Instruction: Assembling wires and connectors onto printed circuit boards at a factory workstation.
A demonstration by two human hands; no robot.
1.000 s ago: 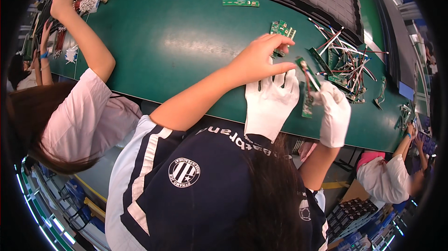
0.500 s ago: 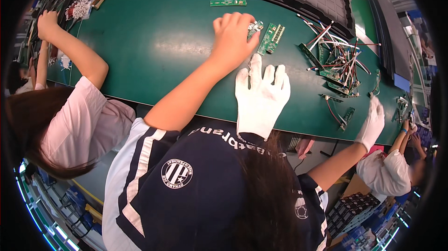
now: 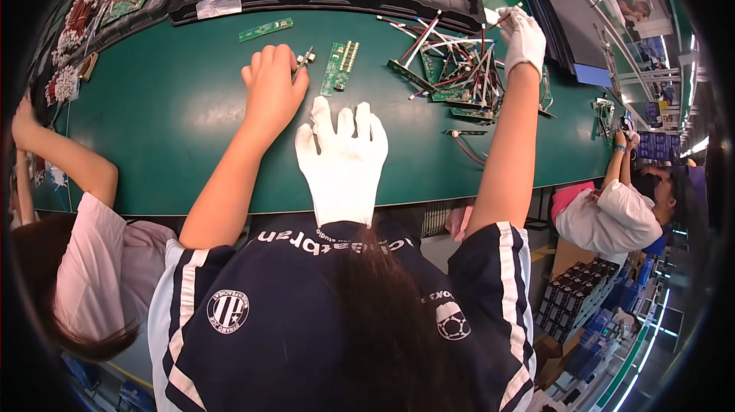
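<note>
My bare left hand [image 3: 274, 86] rests on the green table, fingers curled around a small circuit board [image 3: 303, 61] whose edge shows at the fingertips. Just right of it lie green circuit boards [image 3: 337, 67], side by side. A white glove [image 3: 342, 159] lies flat below them, fingers pointing away from me. My right hand [image 3: 524, 40], in a white glove, is closed at the far side of a tangled pile of wired circuit boards [image 3: 459, 67]. Its fingertips pinch a thin dark wire [image 3: 504, 20]; the wire's other end is lost among the rest.
A black tray [image 3: 329, 0] stands along the far edge, with one narrow green board [image 3: 266, 30] in front of it. Bundled wires [image 3: 69, 52] lie at the far left. A co-worker's arm [image 3: 69, 152] reaches in on the left; another person [image 3: 612, 205] works at the right.
The view has swung to the right. My right hand has moved from the table's near right side to the far side of the pile and now pinches a wire. My left hand keeps its small board.
</note>
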